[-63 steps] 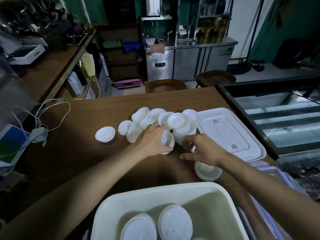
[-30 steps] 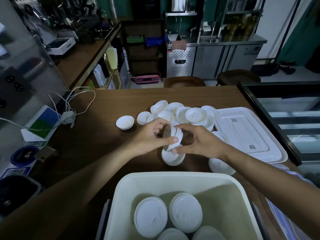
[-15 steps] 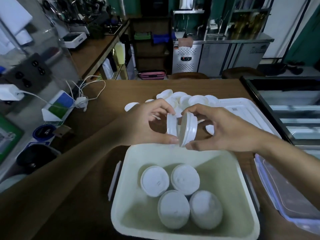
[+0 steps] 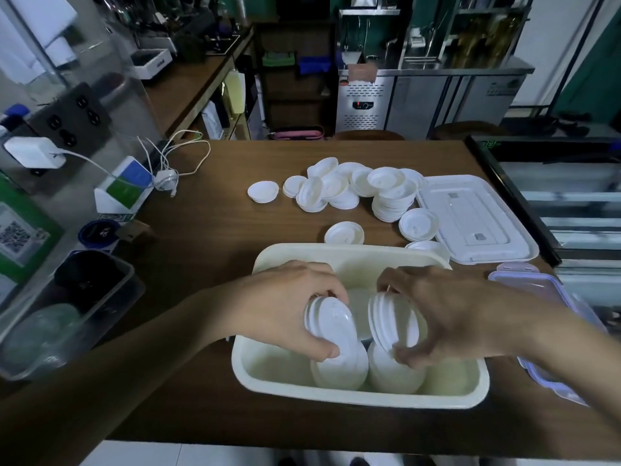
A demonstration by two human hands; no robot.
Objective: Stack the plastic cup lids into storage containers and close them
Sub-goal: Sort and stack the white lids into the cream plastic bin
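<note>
Progress is judged partial: several lid stacks are already stood in the cream container (image 4: 356,396) near the front edge of the table (image 4: 208,270). Above it, a left stack (image 4: 331,319) is pinched between thumb and fingers of the left grip (image 4: 285,306), and a right stack (image 4: 393,322) likewise by the right grip (image 4: 447,314). Many loose lids (image 4: 353,188) are left heaped toward the far edge, and the flat white cover (image 4: 470,216) by the right edge is not yet fitted. Room inside is judged tight, so walls and standing stacks must be cleared.
</note>
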